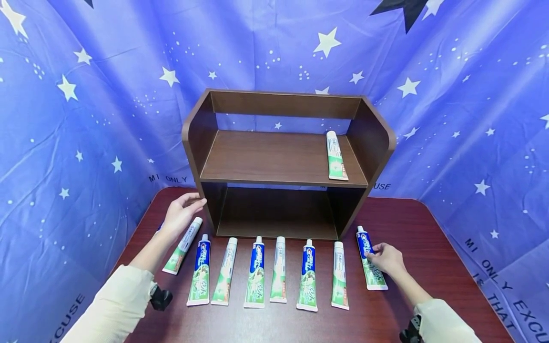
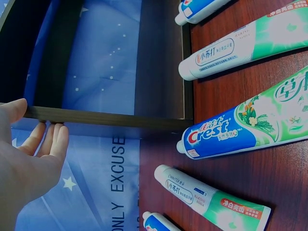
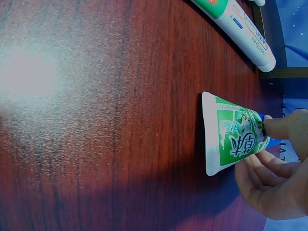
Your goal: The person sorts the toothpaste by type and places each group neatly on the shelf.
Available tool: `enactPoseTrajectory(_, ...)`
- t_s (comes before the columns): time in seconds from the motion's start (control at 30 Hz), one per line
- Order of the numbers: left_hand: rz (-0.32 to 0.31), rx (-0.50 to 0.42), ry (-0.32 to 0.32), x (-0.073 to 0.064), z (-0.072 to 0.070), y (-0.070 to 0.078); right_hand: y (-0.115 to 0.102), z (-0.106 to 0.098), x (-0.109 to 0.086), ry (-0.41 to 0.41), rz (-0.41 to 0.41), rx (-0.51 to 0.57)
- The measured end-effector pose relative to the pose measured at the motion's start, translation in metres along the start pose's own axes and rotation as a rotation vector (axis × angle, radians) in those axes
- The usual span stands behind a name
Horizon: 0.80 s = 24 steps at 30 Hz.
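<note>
My left hand (image 1: 179, 216) grips the left side panel of the brown two-tier shelf (image 1: 274, 155). In the left wrist view the thumb lies on one face of the panel edge (image 2: 103, 117), the fingers on the other. At the right, my right hand (image 1: 388, 259) pinches a blue-and-green Crest toothpaste tube (image 1: 375, 276) between thumb and fingers. The right wrist view shows this tube's flat white end (image 3: 210, 134); whether it is fully off the table cannot be told. A white-and-green toothpaste tube (image 1: 336, 157) lies on the upper tier, right side.
Several toothpaste tubes lie in a row before the shelf, among them a Crest tube (image 1: 306, 278) and a white-and-green tube (image 1: 339, 278). Another white-and-green tube (image 1: 183, 247) lies beneath my left forearm. A blue star-patterned curtain (image 1: 274, 43) surrounds the dark red table (image 1: 407, 224).
</note>
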State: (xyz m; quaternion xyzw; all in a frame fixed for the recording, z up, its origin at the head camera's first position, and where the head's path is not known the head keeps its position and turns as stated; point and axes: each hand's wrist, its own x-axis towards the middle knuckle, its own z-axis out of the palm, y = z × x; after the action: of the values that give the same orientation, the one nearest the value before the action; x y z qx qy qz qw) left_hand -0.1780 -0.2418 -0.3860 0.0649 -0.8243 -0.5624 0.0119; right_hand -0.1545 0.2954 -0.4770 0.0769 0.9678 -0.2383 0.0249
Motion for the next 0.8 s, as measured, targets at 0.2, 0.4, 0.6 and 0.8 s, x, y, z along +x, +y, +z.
enactPoseTrajectory(0.2,0.004,0.003,0.0,0.0,0.001,0.0,-0.005,-0.004,0.001,-0.042,0.058,-0.034)
enactPoseTrajectory(0.4,-0.003,-0.018,-0.004,0.002,0.001,-0.004,-0.013,-0.007,0.001,-0.082,0.135,-0.046)
enactPoseTrajectory(0.6,0.0,-0.022,0.0,0.001,0.0,-0.005,-0.013,-0.004,0.0,-0.065,0.14,-0.026)
enactPoseTrajectory(0.8,0.008,-0.007,-0.004,0.001,0.0,-0.004,-0.012,-0.001,0.0,-0.053,0.138,-0.022)
